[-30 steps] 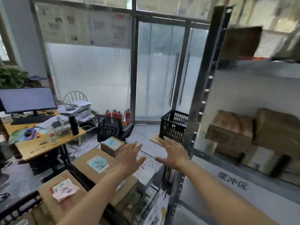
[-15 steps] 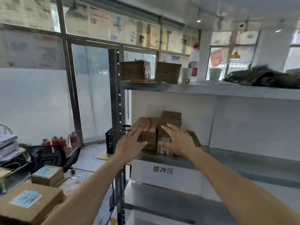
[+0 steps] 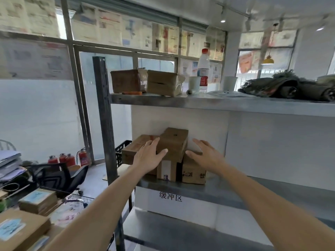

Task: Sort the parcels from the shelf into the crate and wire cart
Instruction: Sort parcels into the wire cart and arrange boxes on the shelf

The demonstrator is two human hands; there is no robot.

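Note:
Several brown cardboard parcels are stacked on the middle level of the metal shelf (image 3: pixel 208 192). A small top parcel (image 3: pixel 174 142) lies on two lower boxes (image 3: pixel 193 172), with a flat parcel (image 3: pixel 135 148) to its left. My left hand (image 3: pixel 149 156) is spread open at the top parcel's left side, thumb touching its front. My right hand (image 3: pixel 205 154) is spread open just right of it, over the lower right box. The black crate (image 3: pixel 120 153) stands on the floor behind the shelf post. The wire cart (image 3: pixel 79 200) at lower left holds labelled parcels (image 3: pixel 39 201).
The top shelf carries two more boxes (image 3: pixel 146 82), a plastic bottle (image 3: pixel 203 69), white cups and a dark bundle (image 3: pixel 290 86). The shelf's dark post (image 3: pixel 105 124) stands left of my arms. Red fire extinguishers (image 3: pixel 68 158) and an office chair (image 3: pixel 54 174) are by the glass wall.
The view swung from the cart and desk to the shelf. Both open hands rose and spread apart to either side of the top parcel.

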